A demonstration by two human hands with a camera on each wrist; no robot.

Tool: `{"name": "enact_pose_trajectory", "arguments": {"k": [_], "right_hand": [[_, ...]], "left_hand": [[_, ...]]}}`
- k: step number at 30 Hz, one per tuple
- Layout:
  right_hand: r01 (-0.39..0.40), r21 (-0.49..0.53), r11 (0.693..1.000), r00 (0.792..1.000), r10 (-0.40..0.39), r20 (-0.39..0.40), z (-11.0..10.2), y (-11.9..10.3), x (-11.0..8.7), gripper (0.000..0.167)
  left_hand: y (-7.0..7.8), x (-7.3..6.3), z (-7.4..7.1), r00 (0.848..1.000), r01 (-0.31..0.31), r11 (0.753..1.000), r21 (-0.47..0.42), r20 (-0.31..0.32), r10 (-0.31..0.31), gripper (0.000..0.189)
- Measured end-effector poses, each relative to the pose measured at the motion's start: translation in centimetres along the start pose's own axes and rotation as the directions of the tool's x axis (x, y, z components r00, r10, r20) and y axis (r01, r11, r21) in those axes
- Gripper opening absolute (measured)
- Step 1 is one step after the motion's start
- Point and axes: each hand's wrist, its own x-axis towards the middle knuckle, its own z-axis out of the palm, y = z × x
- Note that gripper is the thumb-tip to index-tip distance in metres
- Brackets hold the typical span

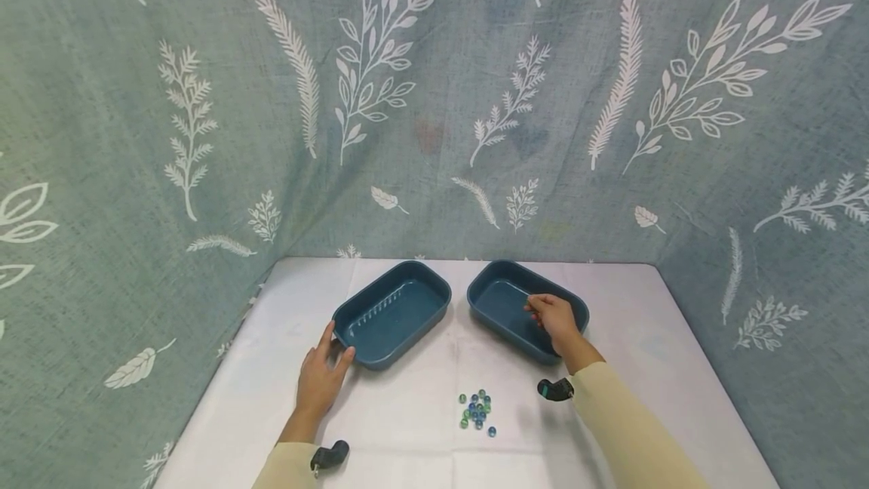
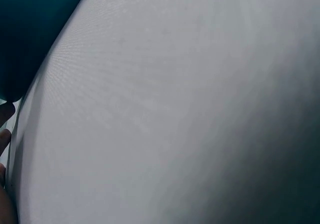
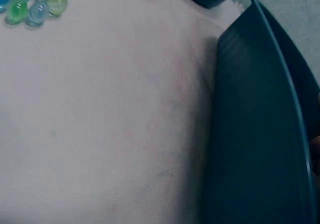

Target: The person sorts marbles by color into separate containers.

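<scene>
Two dark blue rectangular trays stand on the white-covered table, angled toward each other. At the near left corner of the left tray (image 1: 397,323) rests my left hand (image 1: 320,379), thumb and forefinger spread against its outside. My right hand (image 1: 555,319) is over the right tray (image 1: 501,300), its thumb and fingertips pinched together on a small marble, mostly hidden by the fingers. Several blue and green glass marbles (image 1: 478,410) lie in a loose cluster nearer me, between the hands. In the right wrist view, the tray's side wall (image 3: 255,109) hides most of that hand.
A grey-green cloth (image 1: 434,195) with white leaf prints hangs behind the table (image 1: 407,429) and along both sides. The trays sit toward the back with a narrow gap between them. One blue marble (image 1: 492,432) lies slightly apart from the cluster.
</scene>
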Motion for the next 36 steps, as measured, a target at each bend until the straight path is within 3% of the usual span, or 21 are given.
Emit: {"name": "enact_pose_trajectory", "arguments": {"k": [9,15,22,29,36], "right_hand": [[-0.029,-0.099,0.995,1.000,0.028,-0.010,0.4,0.6,1.9,0.027],[-0.033,-0.222,0.975,0.999,0.027,-0.033,0.5,0.9,2.9,0.021],[-0.085,-0.279,0.957,0.996,0.070,-0.062,0.4,1.3,3.3,0.017],[-0.114,-0.375,0.920,0.992,0.088,-0.088,0.5,1.2,3.5,0.019],[-0.159,-0.479,0.864,0.986,0.117,-0.116,0.7,1.0,3.4,0.023]], "left_hand": [[0.0,-0.1,-0.1,1.000,-0.010,1.000,-0.013,-0.020,0.010,0.075],[0.0,0.0,-0.2,1.000,-0.007,1.000,-0.001,-0.019,0.007,0.076],[0.2,-0.3,-0.3,1.000,-0.001,1.000,-0.005,-0.008,0.001,0.076],[0.0,-0.1,-0.2,0.999,-0.024,1.000,-0.003,-0.036,0.024,0.075],[-0.4,-0.1,0.0,1.000,-0.017,1.000,-0.010,-0.022,0.017,0.077]]}}
